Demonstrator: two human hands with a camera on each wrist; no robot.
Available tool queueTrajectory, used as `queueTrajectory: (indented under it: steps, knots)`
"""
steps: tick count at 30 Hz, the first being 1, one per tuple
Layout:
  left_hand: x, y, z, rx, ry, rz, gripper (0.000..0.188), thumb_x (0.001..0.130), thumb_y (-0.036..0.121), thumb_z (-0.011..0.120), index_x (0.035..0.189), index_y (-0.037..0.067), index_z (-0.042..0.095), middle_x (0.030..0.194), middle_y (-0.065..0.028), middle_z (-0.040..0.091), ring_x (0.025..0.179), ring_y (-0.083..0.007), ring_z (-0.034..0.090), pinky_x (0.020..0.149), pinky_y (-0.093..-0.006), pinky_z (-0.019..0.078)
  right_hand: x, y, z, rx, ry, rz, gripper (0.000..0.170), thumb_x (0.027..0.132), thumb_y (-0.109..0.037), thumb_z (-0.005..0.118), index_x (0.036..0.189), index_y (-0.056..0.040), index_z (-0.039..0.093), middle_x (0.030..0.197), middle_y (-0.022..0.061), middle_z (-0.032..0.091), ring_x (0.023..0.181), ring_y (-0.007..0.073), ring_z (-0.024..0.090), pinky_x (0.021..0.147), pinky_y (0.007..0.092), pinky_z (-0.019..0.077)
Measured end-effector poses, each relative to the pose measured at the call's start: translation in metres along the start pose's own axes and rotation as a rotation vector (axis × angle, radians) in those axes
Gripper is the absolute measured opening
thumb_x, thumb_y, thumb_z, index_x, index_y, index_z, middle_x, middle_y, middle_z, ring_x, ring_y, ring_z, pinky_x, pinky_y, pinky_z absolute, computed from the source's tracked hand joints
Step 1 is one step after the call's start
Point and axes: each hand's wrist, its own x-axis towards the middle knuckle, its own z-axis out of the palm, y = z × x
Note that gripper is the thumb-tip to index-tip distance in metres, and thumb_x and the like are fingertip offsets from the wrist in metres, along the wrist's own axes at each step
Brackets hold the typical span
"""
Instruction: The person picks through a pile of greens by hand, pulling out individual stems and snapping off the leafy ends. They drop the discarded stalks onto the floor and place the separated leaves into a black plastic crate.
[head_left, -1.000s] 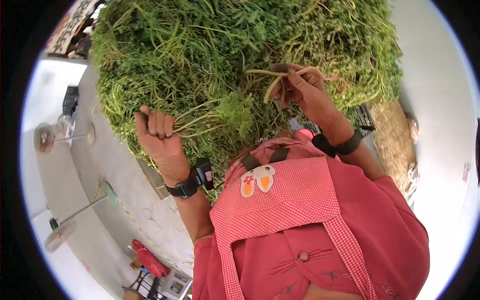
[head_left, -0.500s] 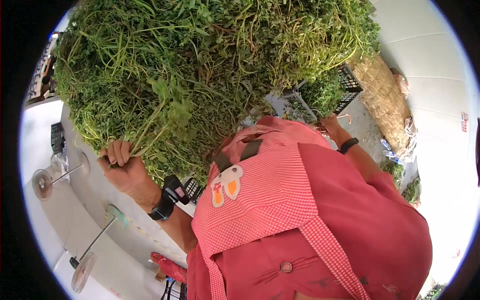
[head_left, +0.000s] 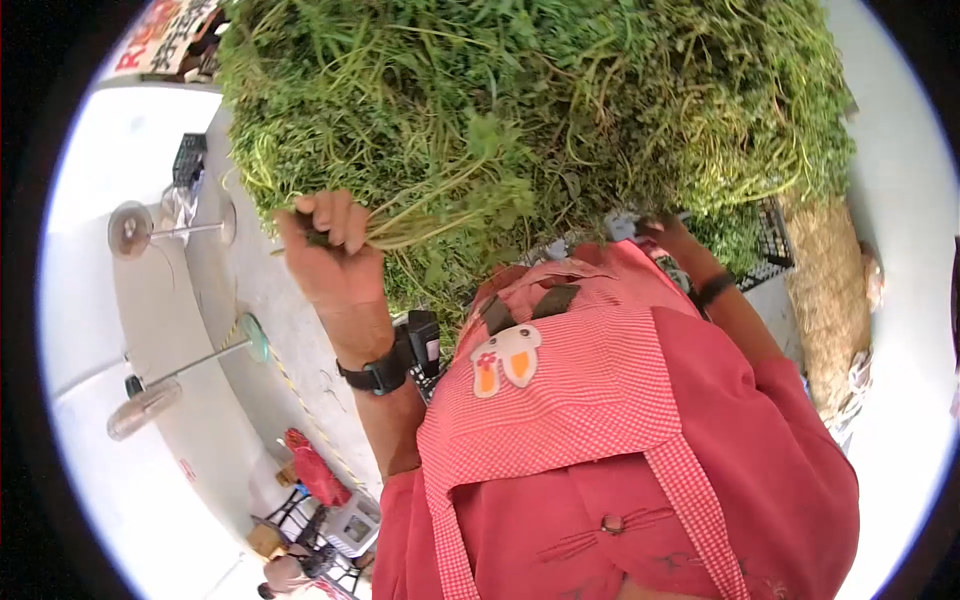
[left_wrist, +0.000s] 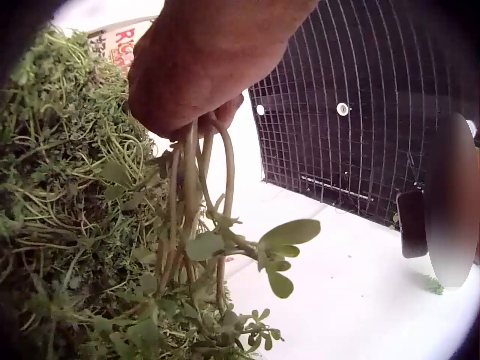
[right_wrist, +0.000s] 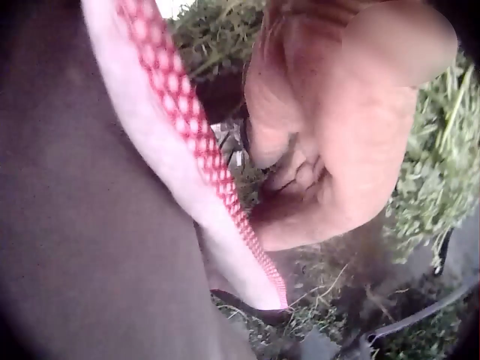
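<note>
My left hand (head_left: 335, 250) grips a small bunch of leafy green stems (head_left: 430, 225) at its left end, in front of the big heap of greens (head_left: 560, 90). In the left wrist view the stems (left_wrist: 191, 187) hang from the curled fingers of the left hand (left_wrist: 202, 75), beside the heap (left_wrist: 67, 165). Low beside the apron (head_left: 560, 400), my right hand (head_left: 675, 245) is near a black crate. Its fingers are loosely bent in the right wrist view, where the hand (right_wrist: 337, 127) shows no stems in it.
The black crate (head_left: 775, 240) with greens stands right of the heap, next to a rolled straw mat (head_left: 825, 300). Standing fans (head_left: 130, 230) are on the left. A grey-white box (head_left: 352, 525) and a red bundle (head_left: 315, 468) lie at the lower left.
My right hand has moved down from the heap toward the crate, and the thick stems it held are no longer seen. The left hand still holds its bunch. The head view has shifted.
</note>
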Motion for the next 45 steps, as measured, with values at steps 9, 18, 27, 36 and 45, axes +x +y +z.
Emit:
queueTrajectory:
  steps: [9,18,27,36,45]
  knots:
    - [-0.003,-0.032,0.006,-0.116,-0.057,-0.007,0.048,0.098,0.042,0.026,0.068,0.009,0.043,0.066,-0.0041,0.041,0.060,-0.0170,0.037,0.066,-0.0319,0.0377,-0.131,-0.219,0.038,-0.121,-0.134,-0.287,0.018,0.085,-0.014,0.059,0.088,0.0033,0.063,0.070,0.0044,0.061,0.062,0.0090,0.057,0.056,0.0214,0.0463]
    - [-0.020,-0.046,0.029,-0.018,-0.134,0.055,0.047,0.097,0.043,0.028,0.072,0.008,0.045,0.069,-0.0087,0.051,0.066,-0.0238,0.049,0.092,-0.0443,0.0373,-0.152,-0.311,0.107,-0.456,-0.025,-1.227,0.010,0.078,-0.007,0.067,0.087,-0.0029,0.066,0.086,0.0077,0.065,0.068,0.0118,0.061,0.060,0.0251,0.0485]
    - [-0.027,-0.045,0.018,0.033,-0.238,-0.043,0.051,0.095,0.045,0.031,0.102,0.001,0.056,0.115,-0.0182,0.055,0.108,-0.0310,0.053,0.096,-0.0455,0.0410,-0.153,-0.326,0.162,-0.592,-0.109,-1.309,0.022,0.070,-0.012,0.071,0.090,-0.0073,0.064,0.090,0.0084,0.062,0.089,0.0256,0.059,0.074,0.0330,0.0490]
    - [-0.030,-0.054,0.028,0.199,-0.247,-0.102,0.052,0.098,0.040,0.026,0.132,0.002,0.035,0.133,-0.0148,0.043,0.120,-0.0244,0.044,0.101,-0.0366,0.0366,-0.113,-0.313,0.213,-0.578,0.039,-1.431,0.024,0.068,-0.009,0.073,0.090,-0.0057,0.064,0.079,0.0065,0.060,0.073,0.0195,0.058,0.062,0.0289,0.0479]
    - [-0.024,-0.048,0.012,0.288,-0.192,-0.229,0.046,0.095,0.040,0.041,0.121,0.003,0.049,0.115,-0.0060,0.055,0.101,-0.0154,0.053,0.076,-0.0278,0.0478,-0.096,-0.316,0.208,-0.001,-0.278,-0.820,0.016,0.083,-0.012,0.061,0.093,-0.0002,0.063,0.080,0.0031,0.061,0.072,0.0109,0.056,0.065,0.0245,0.0460]
